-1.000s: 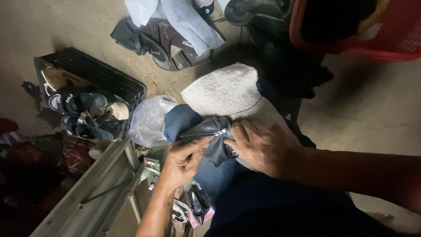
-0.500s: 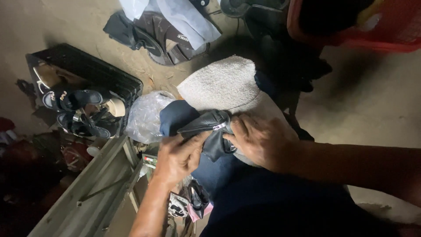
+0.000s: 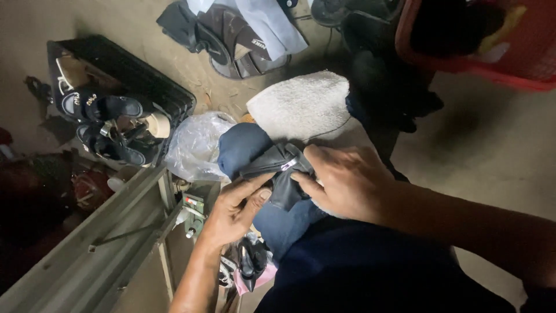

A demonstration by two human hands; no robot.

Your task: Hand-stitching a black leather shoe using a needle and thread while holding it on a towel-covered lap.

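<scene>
Centrally placed: small dark grey leather-like pouch with a pale tag (image 3: 278, 174), soft and creased, pinched from both sides. Left hand (image 3: 234, 211) closed on its lower edge, thumb on top, fingers curled beneath. Right hand (image 3: 347, 182) closed over its right end, fingertips pressing the fold near the pale tag. Resting beneath the pouch and both hands: folded navy blue cloth (image 3: 246, 148), smooth, rounded at its far end.

Just beyond the right hand: off-white terry towel (image 3: 304, 104), nubby, roughly rectangular, partly under the navy cloth. Just left of the navy cloth, beyond the left hand: crumpled clear plastic bag (image 3: 197, 145), glossy and wrinkled. Further left: black ribbed plastic crate (image 3: 133, 72), shallow, rectangular, holding dark strapped sandals (image 3: 110, 124), one with a tan insole. Well beyond both hands: pile of dark and pale blue garments (image 3: 243, 32), one dark piece bearing a small white mark. Far beyond the right hand: red plastic basket (image 3: 463, 58), curved rim, dark contents. Left of and below the left hand: grey-green metal frame (image 3: 98, 249), angled bars, dull painted finish. Below the left hand: small jumble of dark items with a pink scrap (image 3: 249, 272), too dim to tell apart. Underneath everything: bare dusty concrete floor (image 3: 498, 139).
</scene>
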